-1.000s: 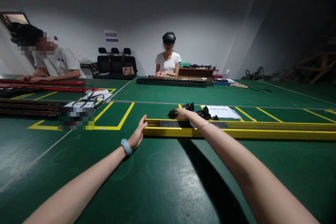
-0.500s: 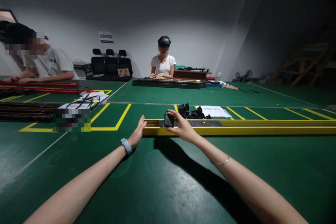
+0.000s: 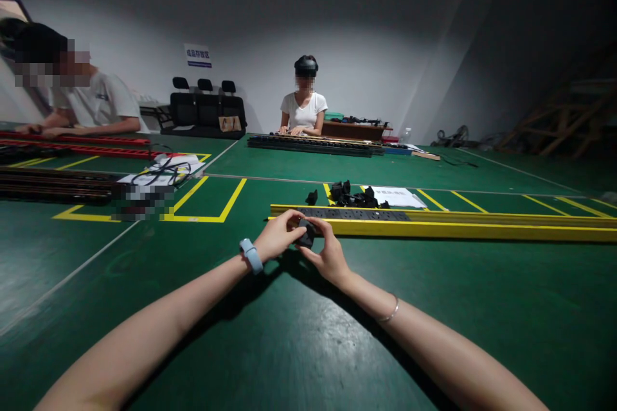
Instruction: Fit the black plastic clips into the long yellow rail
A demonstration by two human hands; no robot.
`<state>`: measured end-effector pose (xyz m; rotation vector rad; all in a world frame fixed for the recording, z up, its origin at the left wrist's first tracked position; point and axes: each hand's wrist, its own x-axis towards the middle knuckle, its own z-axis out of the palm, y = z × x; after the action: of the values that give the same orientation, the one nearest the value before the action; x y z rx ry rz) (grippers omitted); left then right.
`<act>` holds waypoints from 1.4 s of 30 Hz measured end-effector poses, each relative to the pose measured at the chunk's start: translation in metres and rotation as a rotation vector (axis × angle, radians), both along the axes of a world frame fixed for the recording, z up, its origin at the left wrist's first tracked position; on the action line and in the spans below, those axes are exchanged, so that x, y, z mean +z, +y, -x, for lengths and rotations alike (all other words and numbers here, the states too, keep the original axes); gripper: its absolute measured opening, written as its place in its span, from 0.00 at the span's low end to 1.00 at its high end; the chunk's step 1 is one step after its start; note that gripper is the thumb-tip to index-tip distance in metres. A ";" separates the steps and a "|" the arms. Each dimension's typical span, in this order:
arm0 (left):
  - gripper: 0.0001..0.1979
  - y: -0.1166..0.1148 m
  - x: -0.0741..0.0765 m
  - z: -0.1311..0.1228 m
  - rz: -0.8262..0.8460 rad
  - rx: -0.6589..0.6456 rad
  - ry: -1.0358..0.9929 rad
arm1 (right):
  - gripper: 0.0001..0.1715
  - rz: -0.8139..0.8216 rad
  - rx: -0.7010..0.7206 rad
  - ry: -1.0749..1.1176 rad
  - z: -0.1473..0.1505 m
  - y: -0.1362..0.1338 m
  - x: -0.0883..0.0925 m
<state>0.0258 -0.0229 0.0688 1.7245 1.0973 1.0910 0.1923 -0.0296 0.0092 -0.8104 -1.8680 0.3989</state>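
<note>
Between my two hands, in front of a long yellow metal channel (image 3: 434, 228), is a black socket module (image 3: 305, 235). My left hand (image 3: 279, 235) pinches its left side with thumb and fingers. From the right, my right hand (image 3: 330, 253) grips the same module, fingers over the top and thumb below. A row of black sockets (image 3: 359, 213) sits inside the channel, just behind my hands. Beyond the channel lies a pile of loose black modules (image 3: 354, 194), with a single black piece (image 3: 312, 196) to its left.
The green table (image 3: 395, 321) carries yellow tape lines and a white paper label (image 3: 396, 196). At left lie dark rails (image 3: 53, 185), red rails (image 3: 96, 140) and black cables (image 3: 164, 172). Two people sit across the table, one behind a stack of dark rails (image 3: 308, 144).
My right hand has brought the socket module down and toward me, off the channel. My left hand has left the channel's end and taken hold of the module too.
</note>
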 end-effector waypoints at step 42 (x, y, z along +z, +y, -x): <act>0.20 0.086 -0.074 0.108 0.256 0.220 -0.462 | 0.22 0.143 0.178 -0.384 0.004 0.000 -0.004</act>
<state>-0.0820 0.0629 -0.0053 1.0978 1.0862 1.3362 0.1879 -0.0298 0.0057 -0.8641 -2.2998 0.5212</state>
